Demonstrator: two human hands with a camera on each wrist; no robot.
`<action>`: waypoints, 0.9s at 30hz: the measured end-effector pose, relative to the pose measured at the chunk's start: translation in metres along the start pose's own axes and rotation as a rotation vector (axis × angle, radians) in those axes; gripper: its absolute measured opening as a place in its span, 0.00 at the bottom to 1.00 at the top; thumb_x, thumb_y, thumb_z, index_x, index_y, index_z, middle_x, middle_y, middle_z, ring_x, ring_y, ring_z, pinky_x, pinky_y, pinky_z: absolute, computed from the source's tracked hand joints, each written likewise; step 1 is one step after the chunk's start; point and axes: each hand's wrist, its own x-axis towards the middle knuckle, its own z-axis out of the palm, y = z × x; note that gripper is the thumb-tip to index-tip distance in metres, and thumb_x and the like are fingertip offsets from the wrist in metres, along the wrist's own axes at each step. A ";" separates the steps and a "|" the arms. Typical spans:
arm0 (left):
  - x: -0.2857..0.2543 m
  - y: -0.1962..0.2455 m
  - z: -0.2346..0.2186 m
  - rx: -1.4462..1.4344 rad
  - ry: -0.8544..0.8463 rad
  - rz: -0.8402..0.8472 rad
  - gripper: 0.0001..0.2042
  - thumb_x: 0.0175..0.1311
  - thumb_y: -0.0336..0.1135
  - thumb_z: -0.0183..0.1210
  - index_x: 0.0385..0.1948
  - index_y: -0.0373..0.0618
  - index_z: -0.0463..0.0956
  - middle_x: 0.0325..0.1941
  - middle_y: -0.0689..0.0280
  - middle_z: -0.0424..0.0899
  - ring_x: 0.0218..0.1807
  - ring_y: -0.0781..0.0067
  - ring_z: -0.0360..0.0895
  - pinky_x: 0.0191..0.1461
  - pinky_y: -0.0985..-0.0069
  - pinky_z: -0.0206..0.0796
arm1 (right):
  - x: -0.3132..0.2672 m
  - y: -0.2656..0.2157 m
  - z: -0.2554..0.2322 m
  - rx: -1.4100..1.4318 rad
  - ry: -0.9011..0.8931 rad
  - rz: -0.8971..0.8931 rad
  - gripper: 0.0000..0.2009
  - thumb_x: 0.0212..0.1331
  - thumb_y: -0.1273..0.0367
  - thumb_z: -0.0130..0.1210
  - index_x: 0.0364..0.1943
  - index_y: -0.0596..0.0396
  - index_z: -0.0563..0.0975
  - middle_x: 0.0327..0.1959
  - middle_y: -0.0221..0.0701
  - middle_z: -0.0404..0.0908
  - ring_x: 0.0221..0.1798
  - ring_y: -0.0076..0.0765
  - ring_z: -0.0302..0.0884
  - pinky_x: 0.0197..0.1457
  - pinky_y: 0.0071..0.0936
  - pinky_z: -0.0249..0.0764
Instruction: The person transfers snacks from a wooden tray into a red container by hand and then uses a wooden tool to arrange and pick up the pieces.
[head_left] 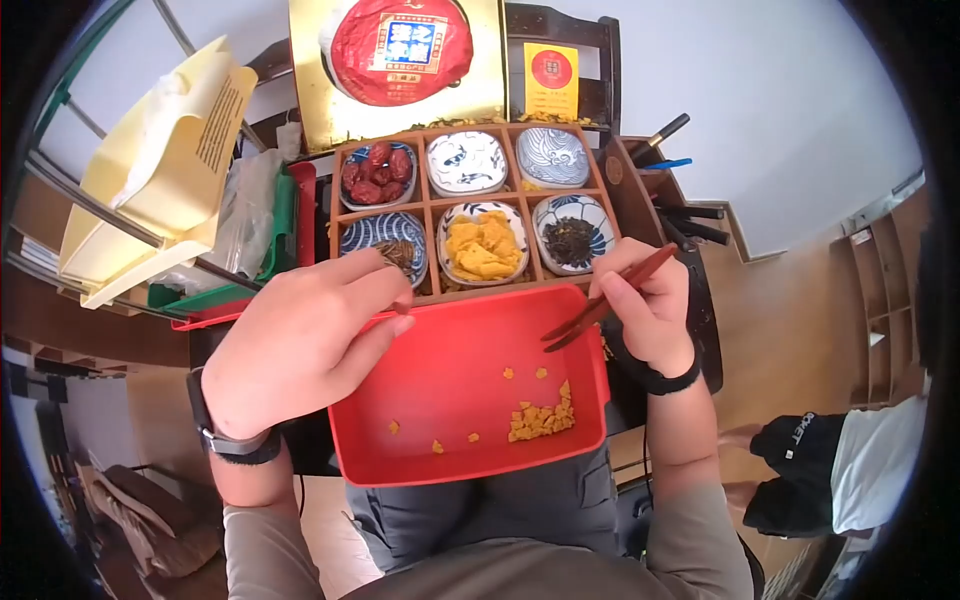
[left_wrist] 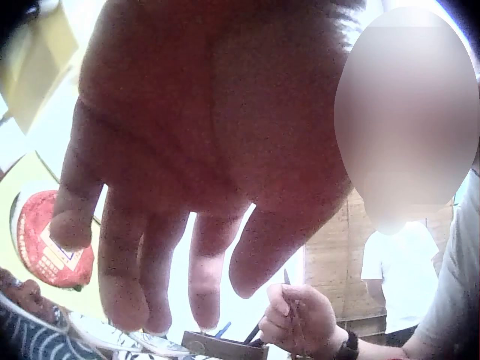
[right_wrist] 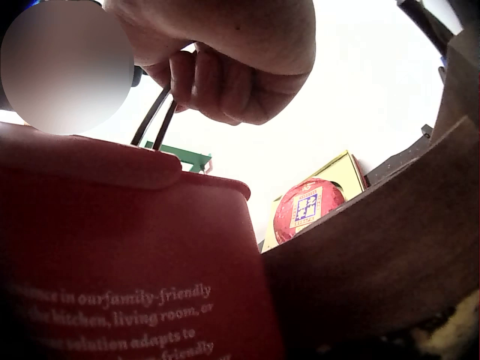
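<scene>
My right hand (head_left: 650, 305) grips reddish-brown tongs (head_left: 575, 325), whose two tips point left over the right side of a red bin (head_left: 450, 350). Small yellow pieces (head_left: 540, 422) are heaped in the bin's near right corner, and several lie scattered on its floor. My left hand (head_left: 310, 335) hangs over the bin's left rim, beside a blue patterned bowl (head_left: 355, 235); in the left wrist view the fingers (left_wrist: 124, 300) of this hand hang loosely apart with nothing held. In the right wrist view the right hand (right_wrist: 225, 75) is curled round the tongs (right_wrist: 166, 120) above the bin's rim.
Behind the bin, a wooden divided box (head_left: 425, 212) holds bowls of red dates (head_left: 378, 178), yellow pieces (head_left: 485, 248) and dark leaves (head_left: 570, 240). A gold box with a red round package (head_left: 400, 50) stands behind it. Pens (head_left: 668, 130) are at the right; a yellow holder (head_left: 150, 180) stands left.
</scene>
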 end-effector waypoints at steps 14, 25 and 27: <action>0.003 -0.016 0.009 -0.205 0.222 0.103 0.09 0.76 0.27 0.58 0.32 0.36 0.70 0.30 0.49 0.70 0.36 0.36 0.73 0.38 0.53 0.65 | 0.032 -0.065 0.000 -0.101 -0.076 0.105 0.04 0.69 0.77 0.63 0.34 0.60 0.83 0.33 0.27 0.82 0.33 0.19 0.78 0.37 0.21 0.72; 0.002 0.002 0.010 -0.068 0.292 -0.162 0.16 0.74 0.30 0.60 0.21 0.36 0.72 0.22 0.46 0.72 0.28 0.35 0.74 0.31 0.51 0.63 | 0.044 -0.084 0.045 -0.244 -0.638 -0.301 0.16 0.66 0.66 0.70 0.56 0.51 0.86 0.31 0.30 0.82 0.33 0.39 0.84 0.33 0.36 0.81; 0.003 0.003 0.013 -0.065 0.317 -0.181 0.17 0.74 0.30 0.61 0.21 0.36 0.71 0.22 0.46 0.72 0.28 0.35 0.74 0.31 0.52 0.62 | 0.037 -0.081 0.051 -0.230 -0.716 -0.311 0.18 0.67 0.66 0.68 0.59 0.53 0.84 0.33 0.29 0.83 0.34 0.38 0.85 0.35 0.35 0.81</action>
